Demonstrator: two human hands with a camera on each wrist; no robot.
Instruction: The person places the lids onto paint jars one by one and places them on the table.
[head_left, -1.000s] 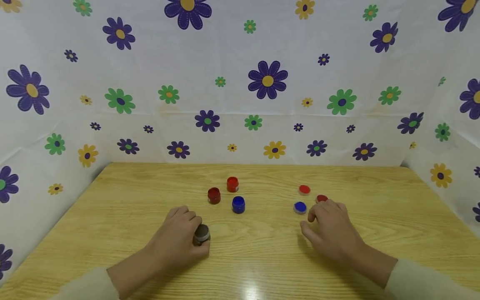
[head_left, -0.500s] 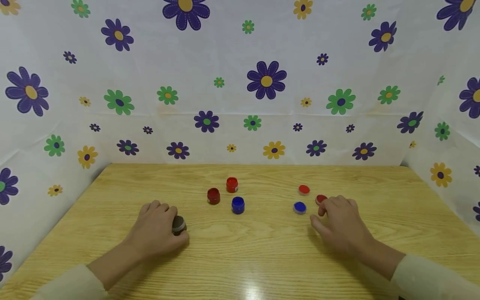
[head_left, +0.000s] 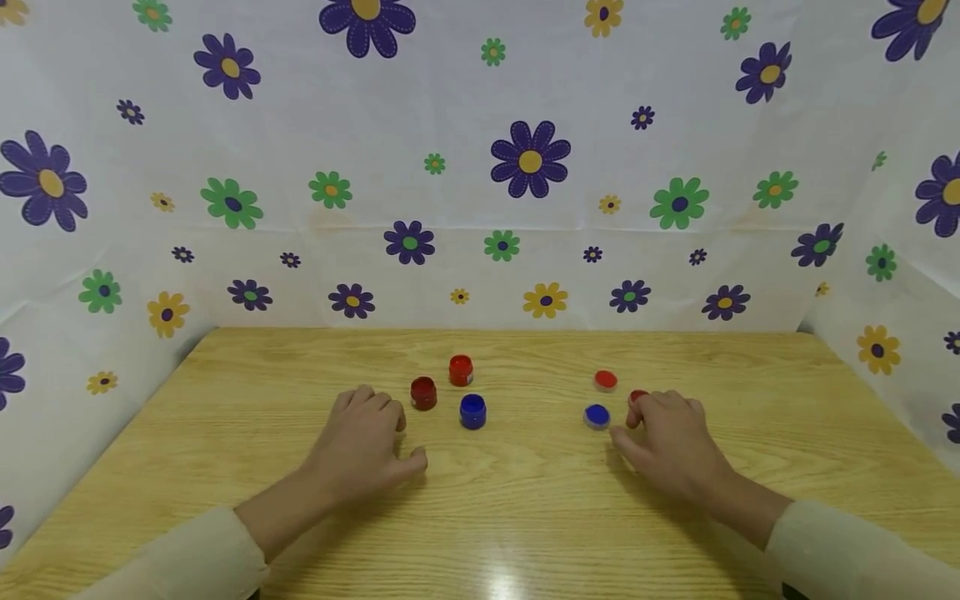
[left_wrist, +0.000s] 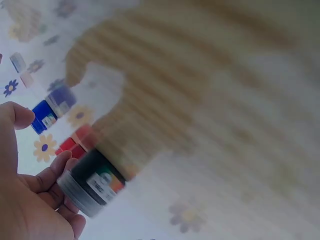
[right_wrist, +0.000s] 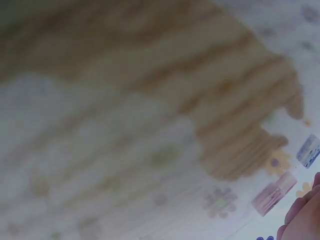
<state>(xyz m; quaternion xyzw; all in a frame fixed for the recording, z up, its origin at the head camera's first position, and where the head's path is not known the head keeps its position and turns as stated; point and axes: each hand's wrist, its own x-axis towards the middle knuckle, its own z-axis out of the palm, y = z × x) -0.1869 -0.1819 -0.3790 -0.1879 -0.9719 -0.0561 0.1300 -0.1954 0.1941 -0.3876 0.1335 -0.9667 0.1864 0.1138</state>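
My left hand (head_left: 358,448) is over the table's left half, thumb and fingers apart with nothing between them. Behind its fingers in the left wrist view stands a dark, lidded paint jar (left_wrist: 95,182); the head view hides it behind the hand. Just right of this hand are three small paint jars without lids: a dark red jar (head_left: 423,393), a bright red jar (head_left: 461,371) and a blue jar (head_left: 472,412). My right hand (head_left: 671,442), fingers loosely bent, hovers beside a blue lid (head_left: 597,417) and partly covers a dark red lid (head_left: 637,397). A bright red lid (head_left: 606,381) lies farther back.
The wooden table (head_left: 517,492) has a glossy surface that reflects the hands. A white cloth with printed flowers (head_left: 435,108) hangs along its back edge and both sides.
My left hand first slid the dark jar leftward, then let go of it and came back right toward the three jars. My right hand shifted only slightly beside the lids.
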